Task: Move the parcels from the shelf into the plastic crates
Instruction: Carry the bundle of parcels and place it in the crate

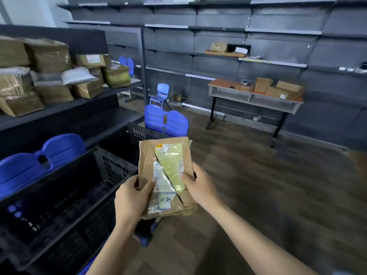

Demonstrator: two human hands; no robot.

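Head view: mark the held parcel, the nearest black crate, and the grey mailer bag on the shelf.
held parcel [172,165], head view, on its yellow-green label.
black crate [114,167], head view, on the perforated end wall.
grey mailer bag [77,76], head view, middle of the bag.

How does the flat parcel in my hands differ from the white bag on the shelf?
The flat parcel is brown paper with labels; the white bag is pale plastic. The flat parcel is held by the left hand and right hand; the white bag lies atop a brown box on the shelf. The flat parcel looks thin, the white bag puffier. Both look soft-wrapped.
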